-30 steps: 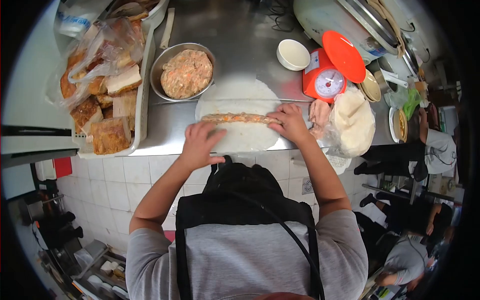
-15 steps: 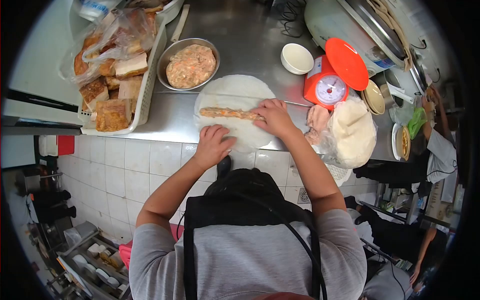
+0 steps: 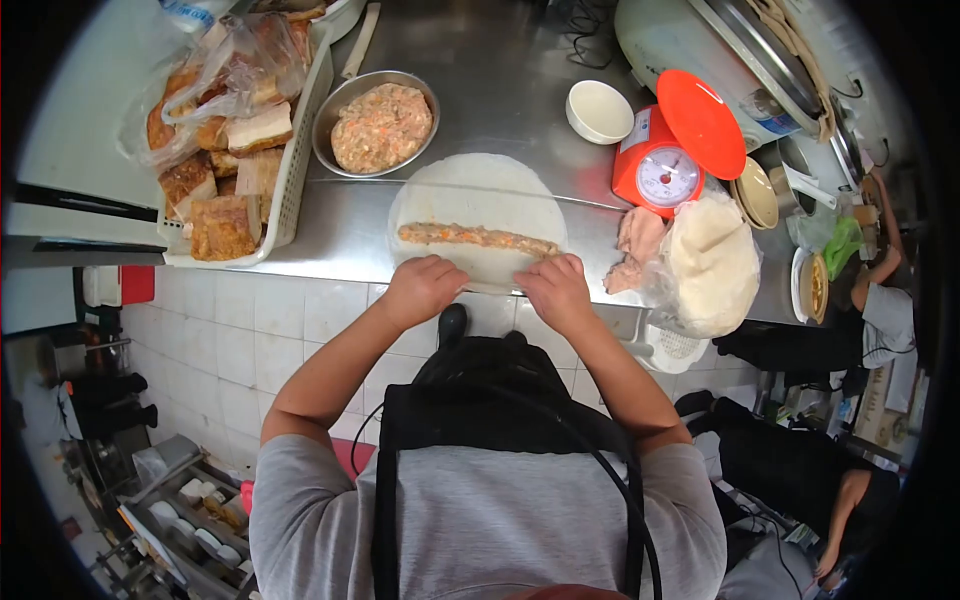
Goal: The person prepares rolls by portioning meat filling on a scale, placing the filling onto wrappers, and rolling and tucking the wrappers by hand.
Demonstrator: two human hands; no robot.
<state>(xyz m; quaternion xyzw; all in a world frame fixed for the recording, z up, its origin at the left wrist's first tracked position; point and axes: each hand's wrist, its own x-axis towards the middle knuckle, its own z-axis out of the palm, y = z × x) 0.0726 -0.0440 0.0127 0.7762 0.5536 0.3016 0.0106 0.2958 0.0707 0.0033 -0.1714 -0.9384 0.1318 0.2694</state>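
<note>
A round, whitish, translucent wrapper sheet (image 3: 480,190) lies on the steel counter, its near part reaching the front edge. Across it runs a long strip of minced filling (image 3: 478,238) flecked with orange. My left hand (image 3: 428,288) is closed on the wrapper's near left edge, fingertips pinched. At the near right edge my right hand (image 3: 558,290) pinches the wrapper too, just below the strip's right end. Behind the sheet, to the left, stands a metal bowl (image 3: 322,140) holding a mound of the same mince (image 3: 382,128).
A white basket (image 3: 297,190) of roasted meat pieces (image 3: 225,228) stands left. To the right are a red scale (image 3: 628,172), a cream bowl (image 3: 600,112), pink raw meat (image 3: 640,240) and a bagged pale stack (image 3: 712,260). Other people (image 3: 800,460) are at far right.
My right hand has left the strip's right end and come down to the wrapper's near edge. My left hand has closed on that edge. The strip now reaches further right.
</note>
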